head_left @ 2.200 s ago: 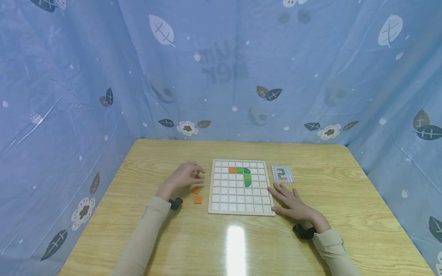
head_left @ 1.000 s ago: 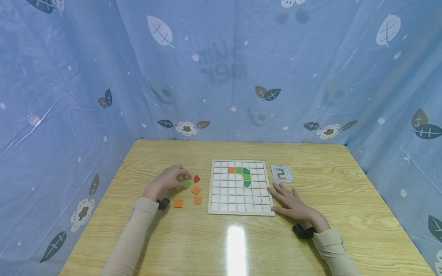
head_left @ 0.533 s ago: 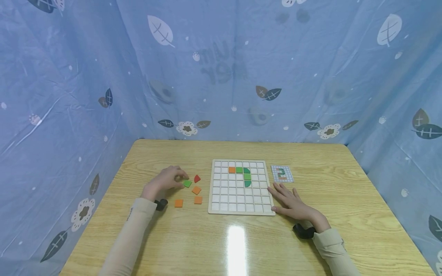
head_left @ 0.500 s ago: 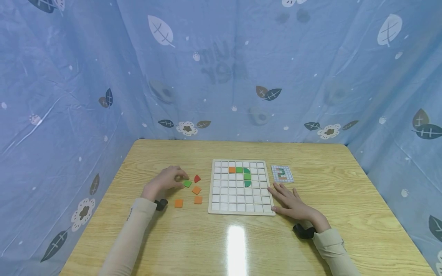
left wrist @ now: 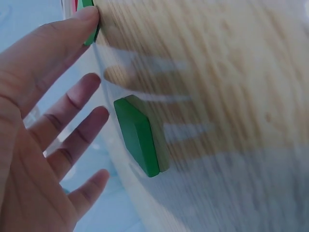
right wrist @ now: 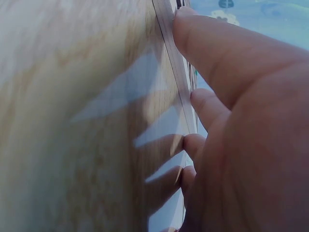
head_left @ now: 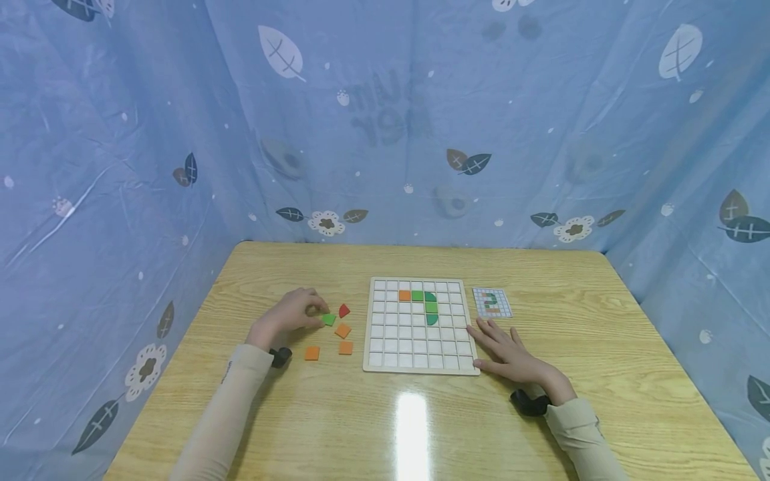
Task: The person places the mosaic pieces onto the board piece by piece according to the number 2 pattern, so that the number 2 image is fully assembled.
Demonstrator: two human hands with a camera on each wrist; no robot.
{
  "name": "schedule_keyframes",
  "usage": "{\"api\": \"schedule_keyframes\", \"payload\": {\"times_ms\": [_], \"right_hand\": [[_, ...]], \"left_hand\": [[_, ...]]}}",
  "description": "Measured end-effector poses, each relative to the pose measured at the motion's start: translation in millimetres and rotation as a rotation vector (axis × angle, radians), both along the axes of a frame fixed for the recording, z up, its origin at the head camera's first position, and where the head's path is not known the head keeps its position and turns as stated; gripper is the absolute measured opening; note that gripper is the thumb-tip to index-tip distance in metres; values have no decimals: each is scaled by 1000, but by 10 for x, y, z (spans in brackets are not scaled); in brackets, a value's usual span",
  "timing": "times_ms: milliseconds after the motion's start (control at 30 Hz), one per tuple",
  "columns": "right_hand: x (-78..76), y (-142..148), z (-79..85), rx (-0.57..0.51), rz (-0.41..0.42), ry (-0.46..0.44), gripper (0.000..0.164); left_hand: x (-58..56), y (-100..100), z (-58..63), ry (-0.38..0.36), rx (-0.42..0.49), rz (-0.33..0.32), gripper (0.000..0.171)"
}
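Note:
In the head view, my left hand (head_left: 291, 310) bends over the table left of the board, thumb and index fingertips at a light green square tile (head_left: 329, 320). The left wrist view has the thumb lying over the edge of this green tile (left wrist: 89, 34), with the other fingers spread. A second, dark green tile (left wrist: 137, 137) lies on the wood below that palm, hidden in the head view. My right hand (head_left: 508, 353) rests with extended fingers at the right edge of the white gridded board (head_left: 394, 341). Orange and green tiles form a hooked line on the board.
Beside the left hand lie a red quarter-round tile (head_left: 344, 310) and orange square tiles, one (head_left: 343, 331) near the green tile and two closer to me. A pattern card (head_left: 492, 302) lies right of the board. Blue curtains (head_left: 385, 133) surround the wooden table.
My left hand has drawn back left from above the red and orange tiles to the green tile, uncovering an orange tile. The green tile has shifted very slightly. My right hand stays put.

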State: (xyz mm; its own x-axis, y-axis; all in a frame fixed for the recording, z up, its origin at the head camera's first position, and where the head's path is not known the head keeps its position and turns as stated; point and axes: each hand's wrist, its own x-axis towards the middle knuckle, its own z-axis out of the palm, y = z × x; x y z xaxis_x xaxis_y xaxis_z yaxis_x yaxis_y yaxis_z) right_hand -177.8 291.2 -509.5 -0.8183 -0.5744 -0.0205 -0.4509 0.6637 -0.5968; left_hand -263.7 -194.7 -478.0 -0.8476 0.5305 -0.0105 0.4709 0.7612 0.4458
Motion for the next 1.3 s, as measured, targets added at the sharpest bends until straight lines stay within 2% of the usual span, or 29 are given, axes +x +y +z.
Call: {"api": "schedule_keyframes", "payload": {"times_ms": [233,433,700,1167,1300], "right_hand": [[-1,0,-1,3,0,-8,68],[1,4,-2,3,-3,-6,68],[4,9,-16,3,-15,-7,69],[6,9,-21,2,-12,-1,68],[8,12,-18,10,-9,6,68]], "left_hand": [[12,6,23,10,8,-4,28],[-5,52,0,47,29,-24,28],[-21,174,-13,70,52,-35,26],[-29,402,-30,102,73,-96,23],[-19,475,-29,112,77,-93,25]]}}
